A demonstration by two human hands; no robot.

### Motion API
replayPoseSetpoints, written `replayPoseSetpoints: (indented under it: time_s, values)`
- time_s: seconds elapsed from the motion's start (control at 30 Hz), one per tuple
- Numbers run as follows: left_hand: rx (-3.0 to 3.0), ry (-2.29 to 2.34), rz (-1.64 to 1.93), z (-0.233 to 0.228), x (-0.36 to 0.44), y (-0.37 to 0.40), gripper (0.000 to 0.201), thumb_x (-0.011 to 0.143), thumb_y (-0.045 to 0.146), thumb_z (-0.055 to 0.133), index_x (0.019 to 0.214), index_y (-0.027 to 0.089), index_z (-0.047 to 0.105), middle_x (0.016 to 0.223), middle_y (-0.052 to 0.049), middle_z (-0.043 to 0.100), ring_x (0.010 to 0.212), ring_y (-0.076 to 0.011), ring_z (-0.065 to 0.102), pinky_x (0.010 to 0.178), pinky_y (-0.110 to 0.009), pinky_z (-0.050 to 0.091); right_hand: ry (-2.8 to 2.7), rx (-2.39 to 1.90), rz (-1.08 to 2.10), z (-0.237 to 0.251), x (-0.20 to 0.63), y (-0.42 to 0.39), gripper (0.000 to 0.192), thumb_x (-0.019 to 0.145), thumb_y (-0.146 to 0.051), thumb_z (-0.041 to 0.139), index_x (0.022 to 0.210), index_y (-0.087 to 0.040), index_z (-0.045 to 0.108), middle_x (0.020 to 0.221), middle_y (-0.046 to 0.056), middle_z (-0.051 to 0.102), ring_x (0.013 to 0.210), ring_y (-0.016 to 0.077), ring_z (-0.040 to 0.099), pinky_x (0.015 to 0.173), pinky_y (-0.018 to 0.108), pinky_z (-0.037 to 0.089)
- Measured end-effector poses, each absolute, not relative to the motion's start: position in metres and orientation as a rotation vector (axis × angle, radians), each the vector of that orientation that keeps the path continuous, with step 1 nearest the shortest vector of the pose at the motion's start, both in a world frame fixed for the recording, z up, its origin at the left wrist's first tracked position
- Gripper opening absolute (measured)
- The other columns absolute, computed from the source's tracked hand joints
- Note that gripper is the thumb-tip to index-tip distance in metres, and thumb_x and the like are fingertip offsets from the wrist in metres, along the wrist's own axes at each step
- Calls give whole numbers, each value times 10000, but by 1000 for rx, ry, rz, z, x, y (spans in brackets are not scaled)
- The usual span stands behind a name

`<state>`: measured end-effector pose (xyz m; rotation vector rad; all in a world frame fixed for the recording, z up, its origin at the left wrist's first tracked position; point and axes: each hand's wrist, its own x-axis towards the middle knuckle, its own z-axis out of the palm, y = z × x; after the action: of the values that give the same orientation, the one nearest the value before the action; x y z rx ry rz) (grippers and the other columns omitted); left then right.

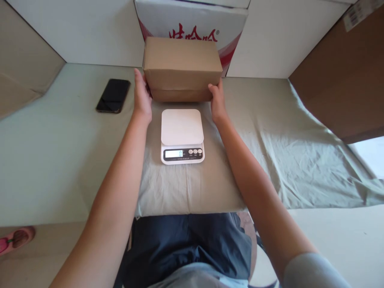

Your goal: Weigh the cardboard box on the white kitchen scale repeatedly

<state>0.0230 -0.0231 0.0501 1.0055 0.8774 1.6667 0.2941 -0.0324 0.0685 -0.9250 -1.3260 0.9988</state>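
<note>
A pale cloth (270,160) is covering the low table (45,160), hanging over its near edge. Toward the far edge, a brown cardboard box (182,66) is sitting in front of a white printed carton (192,24). Both arms are stretching forward, nearly straight. The left hand (142,96) is pressing flat on the box's left end, the right hand (217,100) gripping its right end; the box seems slightly raised, though that is hard to judge. A white kitchen scale (182,136) is lying just before it. A black phone (113,95) is resting near the far left corner.
</note>
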Motion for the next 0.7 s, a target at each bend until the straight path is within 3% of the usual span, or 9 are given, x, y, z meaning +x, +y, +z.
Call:
replayPoseSetpoints:
  time_s: [0.13,0.23,0.3,0.37,0.53,0.7]
  values:
    - [1151,836,1711,73,30,-63,931,923,1104,431,1249,288,736,1437,-99,813,1808,-235,261,1510,-547,245,-1334,-913,961,83,304,-59,630,926,-620,617,1528,-433,606,1549,-68,766,1665,264,534,1486,464,388]
    - [1297,830,1715,85,37,-113,1006,863,1139,470,1205,229,732,1484,-162,773,1779,-348,352,1476,-611,314,-1395,-900,946,88,317,-95,638,926,-690,632,1496,-406,641,1592,-11,725,1699,326,512,1470,523,413]
    - [1325,863,1708,88,40,-147,980,893,1116,466,1211,234,750,1514,-151,752,1742,-390,420,1465,-614,337,-1434,-870,938,90,324,-125,665,923,-732,642,1505,-410,640,1612,2,700,1699,351,512,1458,547,431]
    - [1319,888,1761,89,43,-176,963,895,1115,438,1187,269,795,1414,-139,786,1693,-419,483,1439,-617,382,-1471,-861,935,91,327,-153,699,921,-764,640,1534,-429,623,1629,10,687,1696,362,513,1446,565,451]
    - [1293,951,1854,80,52,-212,903,1010,1018,269,1212,377,873,1313,-92,805,1598,-412,583,1389,-614,439,-1484,-861,968,83,322,-193,773,924,-791,635,1626,-484,534,1663,20,677,1641,369,573,1394,605,530]
    - [1263,963,1870,68,57,-216,892,1044,967,260,1162,360,903,1227,-116,825,1557,-407,624,1403,-607,437,-1477,-876,1004,74,323,-197,767,946,-743,631,1656,-483,505,1656,35,688,1596,364,616,1365,588,563]
